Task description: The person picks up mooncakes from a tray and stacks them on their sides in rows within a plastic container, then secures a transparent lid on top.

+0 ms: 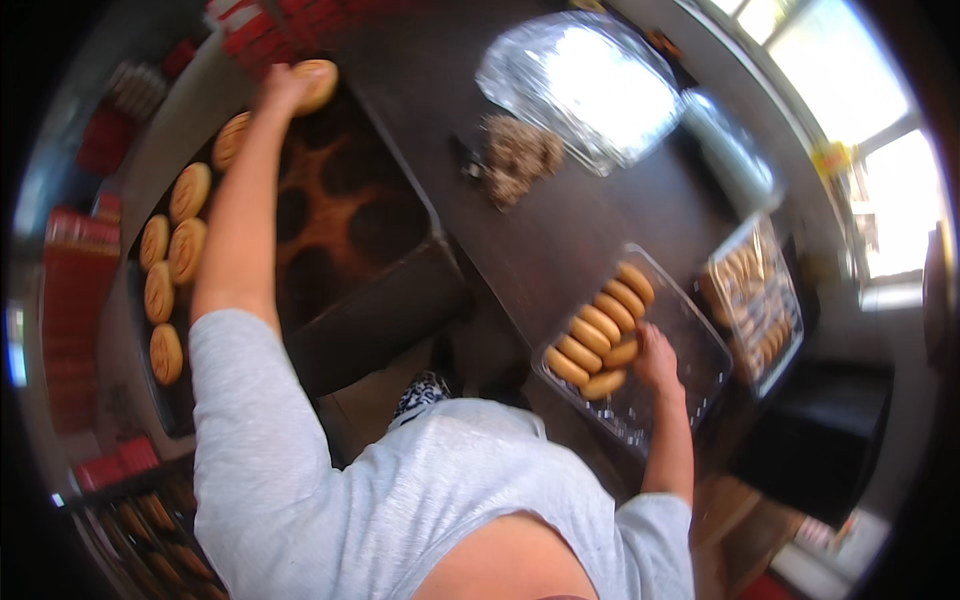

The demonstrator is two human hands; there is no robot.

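My left hand reaches to the far end of a dark baking tray and grips a round golden pastry by its side. Several more round pastries, marked on top, lie along the tray's left side, partly behind my forearm. Dark round patches cover the rest of its surface. On the right, my right hand is inside a clear plastic tray, its fingers on a pastry. This one stands on edge beside a row of upright pastries. My fingertips are partly hidden there.
A dark table carries the plastic tray, a crumpled brown cloth and a big shiny plastic bag. Beyond stands a filled, covered pastry tray. Red boxes sit at upper left; another loaded tray is lower left.
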